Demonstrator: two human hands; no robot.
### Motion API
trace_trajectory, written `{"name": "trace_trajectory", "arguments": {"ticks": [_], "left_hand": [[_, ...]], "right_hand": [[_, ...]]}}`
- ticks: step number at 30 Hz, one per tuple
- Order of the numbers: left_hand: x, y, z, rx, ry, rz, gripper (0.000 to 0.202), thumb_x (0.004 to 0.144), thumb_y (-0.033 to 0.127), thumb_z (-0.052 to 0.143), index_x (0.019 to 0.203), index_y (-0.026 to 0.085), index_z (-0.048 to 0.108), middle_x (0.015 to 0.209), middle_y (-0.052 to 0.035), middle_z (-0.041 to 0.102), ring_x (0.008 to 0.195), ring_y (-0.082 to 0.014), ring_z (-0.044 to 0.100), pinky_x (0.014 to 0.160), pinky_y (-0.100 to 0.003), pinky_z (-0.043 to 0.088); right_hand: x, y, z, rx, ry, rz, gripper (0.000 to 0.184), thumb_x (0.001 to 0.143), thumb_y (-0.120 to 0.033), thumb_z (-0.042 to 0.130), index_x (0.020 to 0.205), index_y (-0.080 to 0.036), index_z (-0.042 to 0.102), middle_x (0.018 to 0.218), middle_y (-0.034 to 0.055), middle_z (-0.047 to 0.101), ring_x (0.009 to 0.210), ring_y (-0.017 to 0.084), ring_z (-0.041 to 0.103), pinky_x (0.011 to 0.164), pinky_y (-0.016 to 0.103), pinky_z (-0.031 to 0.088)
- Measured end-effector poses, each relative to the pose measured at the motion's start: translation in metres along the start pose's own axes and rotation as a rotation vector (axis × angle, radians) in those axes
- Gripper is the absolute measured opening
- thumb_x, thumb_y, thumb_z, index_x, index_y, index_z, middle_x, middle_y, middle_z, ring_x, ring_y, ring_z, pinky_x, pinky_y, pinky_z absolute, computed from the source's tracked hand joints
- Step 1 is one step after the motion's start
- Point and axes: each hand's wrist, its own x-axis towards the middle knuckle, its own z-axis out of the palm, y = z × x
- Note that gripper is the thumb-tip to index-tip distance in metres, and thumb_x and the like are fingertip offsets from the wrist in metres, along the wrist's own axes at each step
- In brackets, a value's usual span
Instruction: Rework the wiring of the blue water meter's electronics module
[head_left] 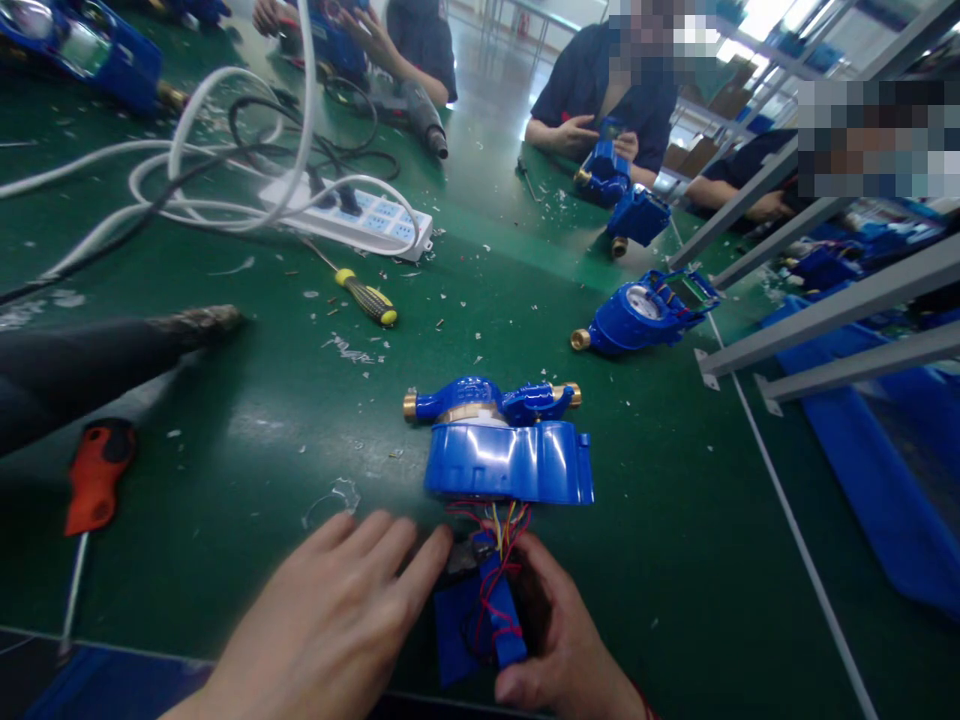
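Observation:
A blue water meter (pixel 463 397) with brass ends lies on its side, its blue plastic housing (pixel 510 462) facing me. Red, yellow and white wires (pixel 504 522) run from the housing to a small blue plastic box (pixel 501 620). My right hand (pixel 566 630) wraps round the right side of that box, thumb at its near end. My left hand (pixel 337 600), a little blurred, reaches in from the left with fingers stretched out, palm down. Its index fingertip is beside a dark piece (pixel 463 558) at the box; the thumb is hidden.
An orange screwdriver (pixel 94 480), a dark heat-gun-like tool (pixel 112 355), a yellow screwdriver (pixel 365 297) and a power strip (pixel 367 222) with looped cables lie left. Another meter (pixel 645 312) sits right, by grey metal struts (pixel 840 290) and a blue bin (pixel 862 450). Co-workers sit opposite.

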Motion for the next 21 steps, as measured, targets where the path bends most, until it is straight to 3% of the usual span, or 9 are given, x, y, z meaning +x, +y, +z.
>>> {"name": "trace_trajectory", "arguments": {"ticks": [6,14,21], "left_hand": [[0.0,0.001,0.003,-0.018,-0.014,-0.013,0.057,0.07,-0.001,0.035,0.119,0.021,0.052,0.092,-0.0065,0.066,0.079,-0.0246,0.062,0.066,-0.044,0.051],[-0.002,-0.001,0.014,-0.117,-0.027,-0.099,0.039,0.08,0.008,0.041,0.112,0.025,0.055,0.083,-0.0028,0.064,0.069,-0.0189,0.061,0.062,-0.033,0.05],[-0.009,-0.015,0.026,0.043,0.075,-0.222,0.031,0.08,0.016,0.046,0.109,0.019,0.058,0.091,-0.0089,0.061,0.08,-0.0256,0.058,0.068,-0.042,0.046]], "right_hand": [[0.001,-0.003,0.002,0.036,-0.026,-0.032,0.091,0.047,-0.03,0.087,0.127,-0.027,0.044,0.133,0.0078,0.049,0.124,0.03,0.041,0.105,0.044,0.027],[0.004,-0.01,0.006,0.131,-0.024,0.004,0.091,0.045,-0.033,0.088,0.126,-0.024,0.046,0.129,0.01,0.053,0.12,0.03,0.046,0.101,0.043,0.035],[0.006,-0.026,0.007,0.15,-0.083,0.002,0.077,0.052,-0.047,0.081,0.12,-0.025,0.054,0.12,0.0094,0.061,0.112,0.029,0.054,0.094,0.038,0.042]]}}
